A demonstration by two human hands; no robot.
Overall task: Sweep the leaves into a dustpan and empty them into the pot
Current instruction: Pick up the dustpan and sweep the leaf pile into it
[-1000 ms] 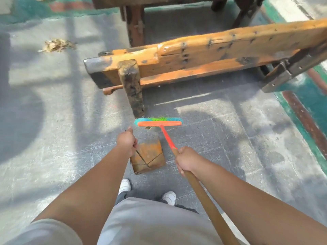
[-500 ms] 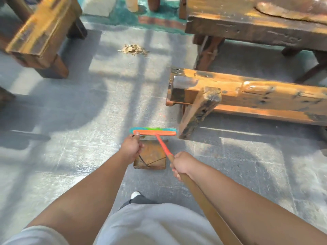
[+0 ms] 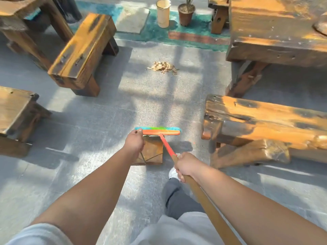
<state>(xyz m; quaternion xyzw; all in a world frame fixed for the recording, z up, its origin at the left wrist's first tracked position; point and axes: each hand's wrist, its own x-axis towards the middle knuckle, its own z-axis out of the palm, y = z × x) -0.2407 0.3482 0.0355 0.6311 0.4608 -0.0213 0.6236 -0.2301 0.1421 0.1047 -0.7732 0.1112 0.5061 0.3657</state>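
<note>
A small heap of dry brown leaves lies on the grey floor ahead, between the benches. My right hand grips the wooden handle of a broom whose orange head with blue-green bristles hangs just above the floor. My left hand holds a rusty brown dustpan by its top, right behind the broom head. A brown plant pot stands at the far end, with a cream cylindrical container beside it.
Heavy wooden benches flank the path: one at left, another at the near left edge, one at right. A thick wooden table stands at far right. My foot in a white shoe is on the floor.
The view has swung and moved forward: the leaf heap has shifted from upper left toward the centre ahead, and the pots came into view. Both hands keep their grip.
</note>
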